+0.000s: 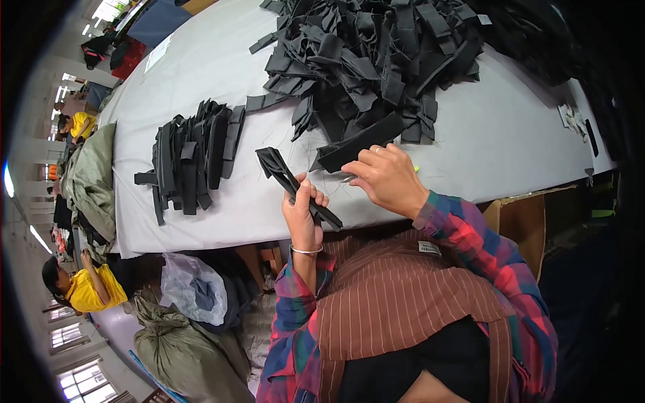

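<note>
My left hand (304, 213) grips a folded black fabric strip (285, 176) that sticks up and left above the table edge. My right hand (384, 176) is closed around a small metal tool with a greenish tip (351, 178), probably thread snips, held beside the strip. Just above my right hand a long black strip (359, 144) juts out from a big loose heap of black fabric pieces (366, 60). A neater stack of black strips (191, 158) lies to the left on the white table (201, 74).
A brown striped apron and plaid sleeves fill the lower middle. A cardboard box (514, 218) stands at the right, sacks and a plastic bag (185, 289) on the floor at the left. People in yellow shirts (84, 285) sit at the far left.
</note>
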The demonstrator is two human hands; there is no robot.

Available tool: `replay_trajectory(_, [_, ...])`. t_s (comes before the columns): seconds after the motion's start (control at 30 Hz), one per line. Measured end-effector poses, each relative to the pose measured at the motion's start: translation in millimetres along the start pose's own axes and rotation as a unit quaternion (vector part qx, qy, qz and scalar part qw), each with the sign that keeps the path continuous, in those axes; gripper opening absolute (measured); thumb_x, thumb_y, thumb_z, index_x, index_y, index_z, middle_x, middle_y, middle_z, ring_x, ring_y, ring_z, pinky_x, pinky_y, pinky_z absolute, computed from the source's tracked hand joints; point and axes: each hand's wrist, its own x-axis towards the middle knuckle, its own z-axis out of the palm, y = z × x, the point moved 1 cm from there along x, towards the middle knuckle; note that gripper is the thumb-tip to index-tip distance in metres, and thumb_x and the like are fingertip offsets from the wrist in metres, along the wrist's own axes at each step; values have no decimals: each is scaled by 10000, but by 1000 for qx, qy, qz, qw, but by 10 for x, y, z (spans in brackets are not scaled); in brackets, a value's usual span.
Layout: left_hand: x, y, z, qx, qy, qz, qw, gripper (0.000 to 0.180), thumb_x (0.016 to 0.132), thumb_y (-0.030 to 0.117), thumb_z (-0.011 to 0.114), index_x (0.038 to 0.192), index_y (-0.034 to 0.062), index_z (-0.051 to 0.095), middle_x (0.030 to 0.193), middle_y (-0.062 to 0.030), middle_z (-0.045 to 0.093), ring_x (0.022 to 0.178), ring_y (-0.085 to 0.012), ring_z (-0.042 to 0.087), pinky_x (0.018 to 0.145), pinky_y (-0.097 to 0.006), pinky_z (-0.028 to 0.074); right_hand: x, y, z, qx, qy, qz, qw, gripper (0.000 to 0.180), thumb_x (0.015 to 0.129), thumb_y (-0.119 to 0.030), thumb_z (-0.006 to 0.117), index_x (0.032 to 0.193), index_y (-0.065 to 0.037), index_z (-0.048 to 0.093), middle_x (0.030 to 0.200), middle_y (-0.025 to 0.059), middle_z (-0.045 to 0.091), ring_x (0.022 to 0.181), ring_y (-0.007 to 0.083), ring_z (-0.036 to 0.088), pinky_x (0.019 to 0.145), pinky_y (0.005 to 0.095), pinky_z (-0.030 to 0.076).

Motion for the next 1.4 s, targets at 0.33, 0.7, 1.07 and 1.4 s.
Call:
replay_trajectory(0.33, [10,-8,12,6,-3,-8,1000,377,902,127,597,1185,-41,412,688,-16,440,595,-112,447,551,-272,405,-51,-13,174,-69,-61,-17,996,228,692,-196,738,902,-134,675,775,-3,560,777,180,560,668,329,390])
replay_trajectory(0.7, [16,-24,25,55,-33,-36,997,433,900,123,599,1239,-53,397,717,-22,460,599,-113,462,548,-269,417,29,523,76,-80,-41,68,994,377,640,-61,728,998,-137,638,937,12,604,780,236,606,638,354,495])
replay_trajectory(1.07, [-99,-181,-146,493,-96,55,863,475,900,181,622,1293,-17,444,1092,-97,551,863,-134,552,755,-241,459,-565,494,-316,437,93,352,822,186,769,-38,718,942,-17,652,795,-29,580,736,40,507,682,203,428])
replay_trajectory(1.4, [-117,-429,511,35,-124,-30,991,181,986,198,503,950,33,568,965,-65,627,885,-129,603,788,-297,503,-311,236,-142,486,63,269,829,220,849,-37,655,1066,-1,656,1014,32,659,946,78,582,845,233,476])
